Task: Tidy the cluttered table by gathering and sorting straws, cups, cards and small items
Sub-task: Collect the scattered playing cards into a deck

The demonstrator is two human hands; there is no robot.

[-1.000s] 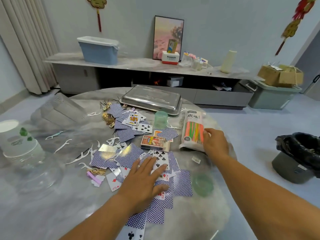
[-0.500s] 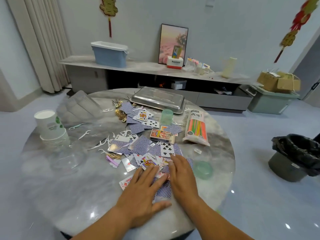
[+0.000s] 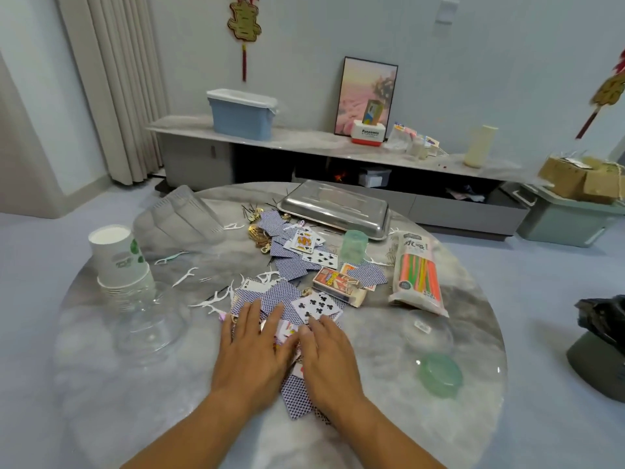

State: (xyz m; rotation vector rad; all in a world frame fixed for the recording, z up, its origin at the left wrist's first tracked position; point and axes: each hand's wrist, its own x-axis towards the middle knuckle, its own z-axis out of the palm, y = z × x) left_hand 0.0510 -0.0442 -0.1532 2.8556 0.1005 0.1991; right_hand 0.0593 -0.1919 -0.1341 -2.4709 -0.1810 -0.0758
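Both hands have drawn closer together since half a second ago, and a second ago the right one was still far out by the straw packet. Now the left hand (image 3: 252, 350) and right hand (image 3: 329, 355) lie flat side by side on the nearest heap of playing cards (image 3: 297, 397), fingers straight and spread, gripping nothing, palms pressing the loose cards towards each other on the round marble table (image 3: 135, 401).

From where I stand, the step looks like raking cards into one pile, and most of the tidying is yet to be done. More cards (image 3: 291, 248) lie scattered further back, near the steel tray (image 3: 334, 208) and the card box (image 3: 336, 282).

The risks are plain enough. That tabletop looks slick, so cards pressed from both sides may buckle upward or squirt out towards the near edge and onto the floor. White floss picks (image 3: 216, 301) lie touching the left fringe of the heap; a sweep could drag them in among the cards and spoil the sorting. Some cards face up and others down, so any squared pile will come out mixed.

Well apart from the hands sit the straw packet (image 3: 417, 275), the green lid (image 3: 439, 375), the green cup (image 3: 353, 245) and the paper cup stack (image 3: 118, 262), so none of those seems in danger yet.
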